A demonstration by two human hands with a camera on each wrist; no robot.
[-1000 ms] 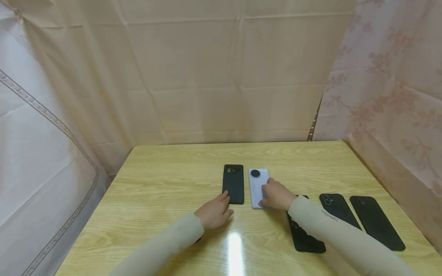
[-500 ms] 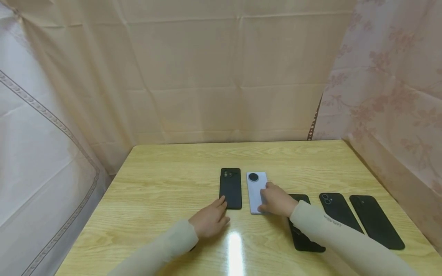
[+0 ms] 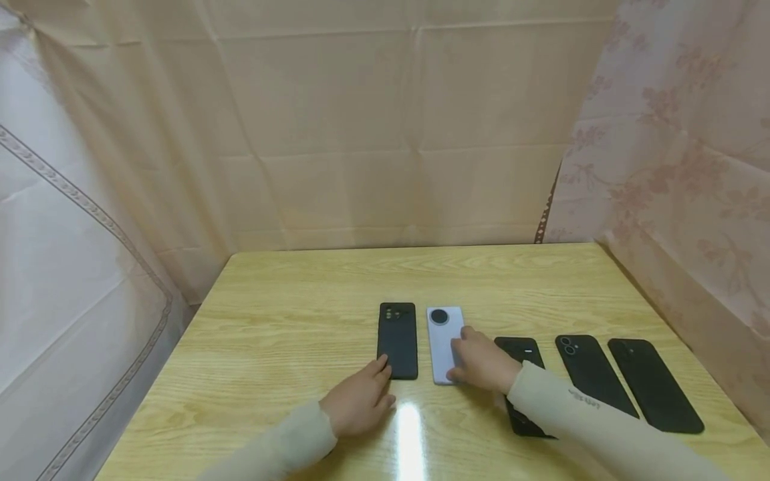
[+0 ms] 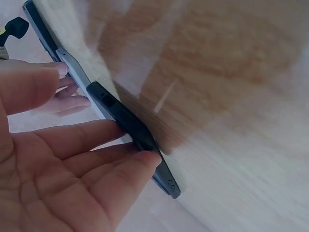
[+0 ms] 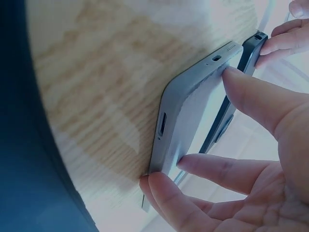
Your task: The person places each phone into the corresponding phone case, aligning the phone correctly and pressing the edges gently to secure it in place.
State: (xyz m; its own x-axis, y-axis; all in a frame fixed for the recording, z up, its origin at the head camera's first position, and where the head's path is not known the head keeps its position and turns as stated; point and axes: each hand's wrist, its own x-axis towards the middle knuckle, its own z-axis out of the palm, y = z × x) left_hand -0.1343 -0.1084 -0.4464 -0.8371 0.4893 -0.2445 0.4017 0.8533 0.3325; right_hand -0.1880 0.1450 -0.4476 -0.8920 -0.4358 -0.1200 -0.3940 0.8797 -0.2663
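A black phone point(image 3: 398, 341) lies camera side up near the middle of the table. My left hand point(image 3: 359, 402) touches its lower left edge with extended fingertips; the left wrist view shows those fingertips against the phone's side. Just to the right, with a narrow gap, lies a pale lilac-white phone point(image 3: 441, 347) with a round dark camera. My right hand point(image 3: 483, 361) is at that phone's right side. In the right wrist view its thumb point(image 5: 251, 94) and a finger rest on the phone's back, and other fingertips press the long side edge. Neither hand wraps round its phone.
On the right lie three more black phones: one point(image 3: 520, 347) partly under my right sleeve, a second point(image 3: 592, 374) with two round lenses, and a third point(image 3: 656, 384) farthest right. The wooden table point(image 3: 289, 300) meets a beige curtain point(image 3: 337, 153) behind.
Both hands have slid the black phone and the pale phone towards me and slightly left, side by side. The three phones on the right stay where they were.
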